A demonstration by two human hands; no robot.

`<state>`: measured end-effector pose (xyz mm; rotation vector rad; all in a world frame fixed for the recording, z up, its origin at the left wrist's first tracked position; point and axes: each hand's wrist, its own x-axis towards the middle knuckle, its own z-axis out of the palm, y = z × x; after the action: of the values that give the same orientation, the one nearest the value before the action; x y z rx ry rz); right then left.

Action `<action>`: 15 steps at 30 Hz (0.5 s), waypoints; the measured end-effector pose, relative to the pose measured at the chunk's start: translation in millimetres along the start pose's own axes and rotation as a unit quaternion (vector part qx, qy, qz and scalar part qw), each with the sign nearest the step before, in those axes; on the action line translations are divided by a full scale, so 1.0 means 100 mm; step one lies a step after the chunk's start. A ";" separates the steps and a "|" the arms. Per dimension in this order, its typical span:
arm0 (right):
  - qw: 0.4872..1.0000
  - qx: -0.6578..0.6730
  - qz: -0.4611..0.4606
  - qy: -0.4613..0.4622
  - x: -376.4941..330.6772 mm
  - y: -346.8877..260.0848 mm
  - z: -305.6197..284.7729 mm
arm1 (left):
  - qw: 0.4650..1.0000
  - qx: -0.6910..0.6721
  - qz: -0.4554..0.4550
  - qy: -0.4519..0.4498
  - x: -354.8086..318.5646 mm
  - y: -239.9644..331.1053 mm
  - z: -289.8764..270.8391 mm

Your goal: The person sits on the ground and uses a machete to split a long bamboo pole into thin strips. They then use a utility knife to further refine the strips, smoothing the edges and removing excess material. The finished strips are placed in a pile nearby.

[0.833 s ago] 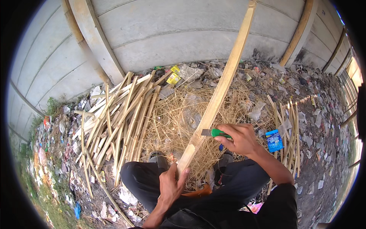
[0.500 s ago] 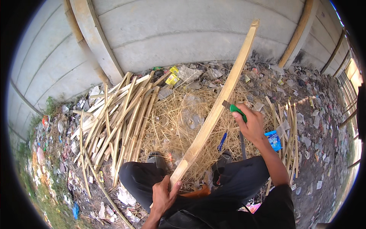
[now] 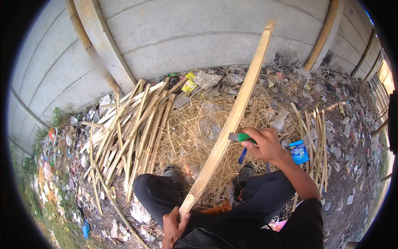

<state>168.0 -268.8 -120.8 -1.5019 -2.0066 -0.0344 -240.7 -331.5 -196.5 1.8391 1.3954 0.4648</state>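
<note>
A long split bamboo strip slants up and away across the view from my lap, its far end raised in front of the wall. My left hand is closed around its near end, thumb on top. In my right hand is a knife with a green handle, fingers wrapped round it. Its short blade lies against the right edge of the strip, near the middle. A blue tool, perhaps a pen or cutter, lies on the shavings, partly behind my right hand.
Many bamboo strips are heaped at left, with a smaller pile at right. Shavings cover the ground between. A blue packet lies near the right pile. A grey panel wall stands behind; litter is scattered around.
My right hand and the knife have slid down along the strip, toward me and left. The strip's far end has shifted slightly left; my left hand still grips the near end, a little lower.
</note>
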 end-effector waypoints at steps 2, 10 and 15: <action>1.000 -0.005 0.007 0.009 0.01 0.13 0.04 | 1.000 -0.001 -0.020 -0.010 -0.04 -0.02 0.01; 0.975 -0.019 0.217 0.052 0.36 1.17 -0.11 | 0.996 0.026 -0.075 -0.041 -0.33 -0.37 -0.21; 0.946 -0.025 0.247 0.208 0.44 2.27 -0.26 | 0.999 0.033 0.021 0.001 -0.38 -0.39 -0.35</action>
<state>371.5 -160.9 -154.3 -1.8140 -1.2734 -0.1797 -302.5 -350.4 -197.9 1.9245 1.3904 0.4456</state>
